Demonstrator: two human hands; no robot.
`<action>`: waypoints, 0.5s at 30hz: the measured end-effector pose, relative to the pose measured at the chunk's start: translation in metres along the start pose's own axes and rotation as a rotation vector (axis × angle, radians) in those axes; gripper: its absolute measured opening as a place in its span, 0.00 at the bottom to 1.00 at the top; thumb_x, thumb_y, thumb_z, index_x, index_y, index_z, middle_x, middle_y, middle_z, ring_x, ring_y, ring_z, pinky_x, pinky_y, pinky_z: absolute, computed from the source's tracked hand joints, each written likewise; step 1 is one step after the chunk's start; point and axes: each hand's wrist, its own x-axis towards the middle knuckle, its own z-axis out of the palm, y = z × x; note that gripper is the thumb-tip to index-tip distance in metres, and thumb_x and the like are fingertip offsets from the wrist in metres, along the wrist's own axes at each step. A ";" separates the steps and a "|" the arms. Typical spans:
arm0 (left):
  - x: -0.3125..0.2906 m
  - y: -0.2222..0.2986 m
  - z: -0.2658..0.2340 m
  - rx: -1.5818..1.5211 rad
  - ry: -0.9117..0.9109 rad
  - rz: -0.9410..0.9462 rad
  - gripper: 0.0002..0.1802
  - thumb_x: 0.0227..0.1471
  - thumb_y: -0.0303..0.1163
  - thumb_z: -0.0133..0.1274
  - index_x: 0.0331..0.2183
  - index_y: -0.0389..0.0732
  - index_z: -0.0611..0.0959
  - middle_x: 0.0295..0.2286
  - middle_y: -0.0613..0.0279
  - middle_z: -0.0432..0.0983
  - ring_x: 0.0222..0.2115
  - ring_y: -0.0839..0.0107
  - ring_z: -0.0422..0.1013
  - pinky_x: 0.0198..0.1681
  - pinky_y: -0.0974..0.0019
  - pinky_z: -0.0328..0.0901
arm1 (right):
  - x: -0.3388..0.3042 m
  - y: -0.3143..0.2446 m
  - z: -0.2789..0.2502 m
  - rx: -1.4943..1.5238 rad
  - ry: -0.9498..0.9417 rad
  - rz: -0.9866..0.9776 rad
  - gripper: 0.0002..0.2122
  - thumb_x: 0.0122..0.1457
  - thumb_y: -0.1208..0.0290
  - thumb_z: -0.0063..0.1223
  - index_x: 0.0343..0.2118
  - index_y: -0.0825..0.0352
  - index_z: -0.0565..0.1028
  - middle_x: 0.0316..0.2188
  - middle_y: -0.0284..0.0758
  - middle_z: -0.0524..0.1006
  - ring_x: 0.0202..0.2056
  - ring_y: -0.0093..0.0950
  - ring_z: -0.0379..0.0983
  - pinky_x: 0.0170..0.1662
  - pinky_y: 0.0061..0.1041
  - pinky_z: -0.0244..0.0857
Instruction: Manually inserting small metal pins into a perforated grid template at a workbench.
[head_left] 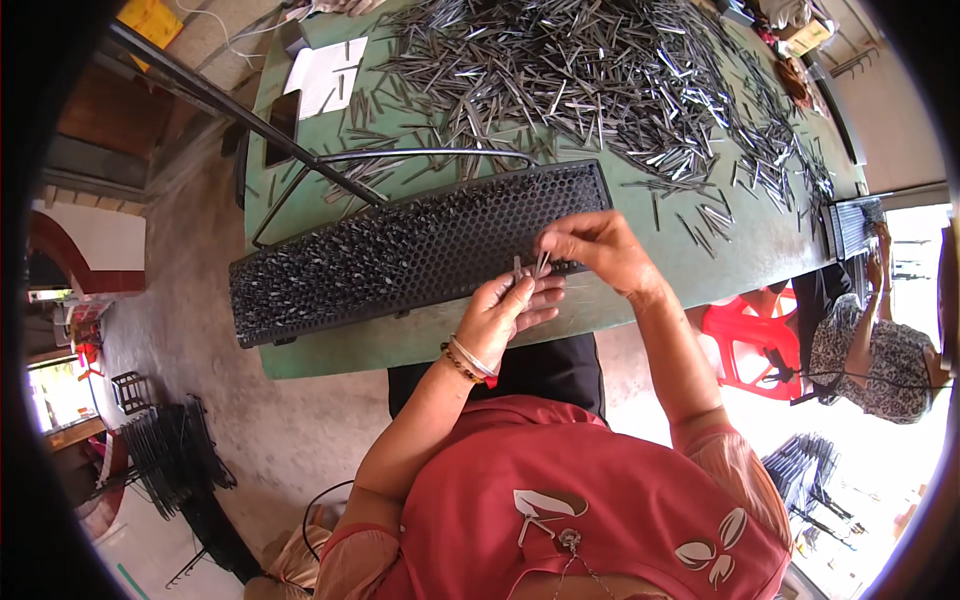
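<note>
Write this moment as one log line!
left hand: holding thin strip; right hand: pinching another strip; black panel: holes part-filled; strip pile: on green table

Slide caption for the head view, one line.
Left hand and right hand handle thin strips at a partly filled honeycomb tray, strip pile beyond on green table.

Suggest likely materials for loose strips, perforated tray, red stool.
Loose strips: dark, semi-glossy; sharp glints suggest metal, though shiny plastic is possible.
Perforated tray: black, mostly matte; regular holes fit moulded plastic or painted metal.
Red stool: probably moulded plastic, given uniform colour and cut-out openings.
</note>
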 end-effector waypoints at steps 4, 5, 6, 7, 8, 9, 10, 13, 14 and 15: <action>0.001 -0.001 -0.002 0.005 0.054 0.006 0.22 0.61 0.38 0.42 0.50 0.32 0.69 0.44 0.51 0.71 0.44 0.65 0.71 0.48 0.62 0.68 | 0.016 -0.013 -0.022 -0.359 0.272 -0.366 0.10 0.53 0.69 0.60 0.33 0.71 0.79 0.29 0.35 0.79 0.30 0.20 0.72 0.34 0.19 0.67; 0.002 -0.002 -0.001 -0.003 0.049 -0.012 0.21 0.61 0.38 0.42 0.50 0.32 0.69 0.44 0.51 0.72 0.44 0.65 0.71 0.48 0.62 0.68 | 0.021 -0.020 -0.024 -0.482 0.316 -0.411 0.09 0.53 0.70 0.59 0.34 0.71 0.78 0.29 0.34 0.79 0.31 0.20 0.73 0.35 0.20 0.66; 0.002 -0.003 0.000 -0.010 0.044 -0.030 0.21 0.61 0.37 0.42 0.49 0.32 0.69 0.43 0.51 0.72 0.43 0.65 0.71 0.47 0.62 0.68 | 0.027 -0.024 -0.028 -0.605 0.359 -0.454 0.09 0.54 0.71 0.58 0.34 0.71 0.78 0.29 0.34 0.78 0.32 0.20 0.73 0.36 0.20 0.66; 0.002 -0.006 0.001 -0.010 0.042 -0.032 0.21 0.61 0.37 0.42 0.49 0.32 0.69 0.43 0.51 0.72 0.43 0.65 0.71 0.47 0.62 0.68 | 0.037 -0.021 -0.034 -0.618 0.316 -0.553 0.08 0.53 0.73 0.59 0.34 0.70 0.78 0.30 0.36 0.78 0.33 0.23 0.74 0.37 0.21 0.66; 0.002 -0.008 0.001 -0.010 0.031 -0.045 0.21 0.61 0.38 0.41 0.50 0.33 0.69 0.44 0.51 0.72 0.44 0.65 0.71 0.48 0.62 0.68 | 0.043 -0.019 -0.036 -0.618 0.317 -0.556 0.08 0.53 0.73 0.59 0.34 0.70 0.78 0.30 0.36 0.78 0.33 0.23 0.74 0.37 0.21 0.66; 0.002 -0.010 0.001 -0.010 0.020 -0.058 0.21 0.61 0.38 0.40 0.50 0.33 0.69 0.44 0.51 0.72 0.44 0.65 0.71 0.48 0.62 0.67 | 0.047 -0.018 -0.037 -0.657 0.303 -0.593 0.08 0.53 0.72 0.58 0.33 0.70 0.78 0.31 0.37 0.78 0.33 0.27 0.74 0.37 0.24 0.66; 0.001 -0.010 0.002 -0.009 0.019 -0.058 0.21 0.61 0.38 0.40 0.50 0.33 0.69 0.44 0.51 0.72 0.44 0.65 0.71 0.48 0.62 0.67 | 0.052 -0.016 -0.039 -0.695 0.289 -0.630 0.08 0.53 0.72 0.57 0.33 0.70 0.78 0.31 0.39 0.78 0.33 0.32 0.75 0.37 0.27 0.67; 0.000 -0.011 0.002 -0.010 0.030 -0.077 0.21 0.61 0.38 0.40 0.49 0.33 0.70 0.43 0.52 0.73 0.43 0.66 0.71 0.48 0.62 0.68 | 0.058 -0.010 -0.043 -0.717 0.272 -0.645 0.08 0.52 0.72 0.58 0.33 0.70 0.78 0.31 0.39 0.78 0.34 0.33 0.75 0.38 0.27 0.67; 0.000 -0.012 0.001 -0.017 0.030 -0.081 0.21 0.61 0.38 0.40 0.49 0.33 0.70 0.43 0.52 0.73 0.43 0.66 0.72 0.48 0.62 0.68 | 0.059 -0.009 -0.042 -0.712 0.282 -0.645 0.08 0.52 0.72 0.58 0.33 0.70 0.78 0.31 0.39 0.78 0.34 0.33 0.75 0.38 0.27 0.67; 0.000 -0.013 0.000 -0.024 0.029 -0.086 0.21 0.61 0.38 0.40 0.49 0.33 0.70 0.43 0.52 0.73 0.43 0.66 0.72 0.48 0.62 0.68 | 0.059 -0.009 -0.042 -0.711 0.281 -0.645 0.08 0.52 0.72 0.58 0.33 0.70 0.78 0.31 0.39 0.78 0.34 0.33 0.75 0.38 0.27 0.67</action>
